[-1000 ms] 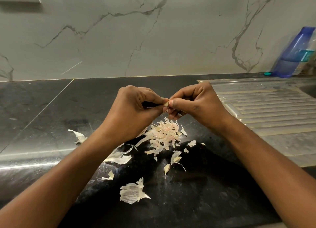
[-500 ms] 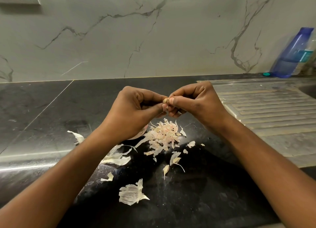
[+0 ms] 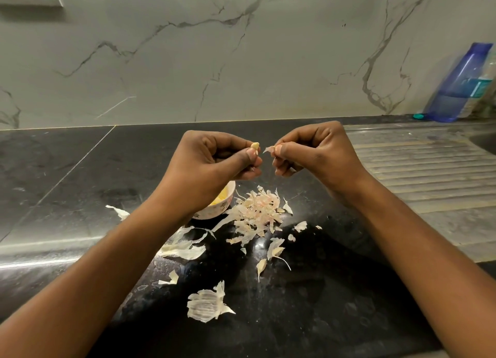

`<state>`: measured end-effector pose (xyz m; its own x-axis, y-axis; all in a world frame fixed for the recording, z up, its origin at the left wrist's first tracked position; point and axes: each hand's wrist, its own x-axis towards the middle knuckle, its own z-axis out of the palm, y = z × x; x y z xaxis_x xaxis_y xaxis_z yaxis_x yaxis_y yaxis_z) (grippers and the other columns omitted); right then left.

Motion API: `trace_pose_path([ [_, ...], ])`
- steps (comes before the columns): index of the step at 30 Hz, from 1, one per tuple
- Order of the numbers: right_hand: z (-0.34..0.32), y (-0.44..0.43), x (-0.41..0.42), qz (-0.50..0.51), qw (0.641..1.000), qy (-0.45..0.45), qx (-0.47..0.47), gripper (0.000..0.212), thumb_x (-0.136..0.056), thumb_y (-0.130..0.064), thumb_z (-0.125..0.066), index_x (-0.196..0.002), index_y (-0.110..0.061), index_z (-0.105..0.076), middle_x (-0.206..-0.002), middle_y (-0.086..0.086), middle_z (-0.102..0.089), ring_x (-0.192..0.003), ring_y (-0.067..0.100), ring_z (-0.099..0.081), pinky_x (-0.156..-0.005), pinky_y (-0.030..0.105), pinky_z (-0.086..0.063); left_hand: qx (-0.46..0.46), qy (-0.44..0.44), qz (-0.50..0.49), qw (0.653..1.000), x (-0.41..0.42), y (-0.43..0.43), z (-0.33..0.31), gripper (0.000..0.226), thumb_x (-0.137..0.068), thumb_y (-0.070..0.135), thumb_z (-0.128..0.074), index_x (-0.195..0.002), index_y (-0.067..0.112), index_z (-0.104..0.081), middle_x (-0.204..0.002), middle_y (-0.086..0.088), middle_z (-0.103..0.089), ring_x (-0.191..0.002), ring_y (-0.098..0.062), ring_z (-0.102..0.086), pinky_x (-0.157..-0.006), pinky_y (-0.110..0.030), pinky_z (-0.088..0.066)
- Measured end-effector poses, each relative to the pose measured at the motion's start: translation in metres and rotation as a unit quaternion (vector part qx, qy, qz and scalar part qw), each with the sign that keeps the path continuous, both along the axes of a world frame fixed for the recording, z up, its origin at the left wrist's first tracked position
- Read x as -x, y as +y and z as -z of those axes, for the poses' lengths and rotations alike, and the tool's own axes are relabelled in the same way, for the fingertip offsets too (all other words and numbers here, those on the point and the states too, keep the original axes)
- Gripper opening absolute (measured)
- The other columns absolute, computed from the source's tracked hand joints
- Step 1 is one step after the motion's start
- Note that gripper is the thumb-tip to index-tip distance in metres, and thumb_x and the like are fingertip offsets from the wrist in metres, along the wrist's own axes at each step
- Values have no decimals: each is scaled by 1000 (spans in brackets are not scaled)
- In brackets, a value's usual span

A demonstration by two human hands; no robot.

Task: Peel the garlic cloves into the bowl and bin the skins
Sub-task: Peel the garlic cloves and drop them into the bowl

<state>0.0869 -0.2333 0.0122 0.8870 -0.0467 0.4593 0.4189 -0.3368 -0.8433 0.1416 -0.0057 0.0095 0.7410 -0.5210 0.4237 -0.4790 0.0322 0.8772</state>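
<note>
One garlic clove pinched by left hand, one skin flake pinched by right hand, one bowl

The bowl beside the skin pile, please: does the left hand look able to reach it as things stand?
Probably yes. The bowl sits just under the left hand, its mouth open and nothing lying between them; the clove is pinched in its fingers, clear of the right hand.
</note>
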Motion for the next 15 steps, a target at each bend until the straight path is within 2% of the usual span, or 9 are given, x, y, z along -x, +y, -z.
trace_pose_path([
  [6, 2, 3, 1, -25, 999, 16, 33, 12, -90, -9, -83, -96, 0, -79, -81, 13, -79, -72, 27, -77, -66, 31, -62, -30, -41, -33, 998, 3, -2, 1, 18, -87, 14, -81, -104, 8, -78, -87, -6, -81, -77, -23, -80, -73, -29, -65],
  [10, 3, 3, 1, -47, 998, 21, 34, 10, -93, -4, -79, -102, 0, -80, -89, 14, -80, -79, 30, -79, -71, 34, -65, -56, -97, -71, 991, 3, -2, 1, 20, -84, 20, -85, -101, 10, -81, -85, 1, -81, -74, -14, -79, -71, -26, -65],
  [15, 3, 5, 1, -65, 997, 30, 26, 12, -98, -1, -71, -105, 3, -79, -93, 16, -81, -84, 36, -78, -79, 52, -67, -85, -184, -103, 974, 7, -1, 3, 17, -86, 22, -85, -102, 17, -83, -84, 12, -79, -73, -5, -76, -69, -21, -63],
])
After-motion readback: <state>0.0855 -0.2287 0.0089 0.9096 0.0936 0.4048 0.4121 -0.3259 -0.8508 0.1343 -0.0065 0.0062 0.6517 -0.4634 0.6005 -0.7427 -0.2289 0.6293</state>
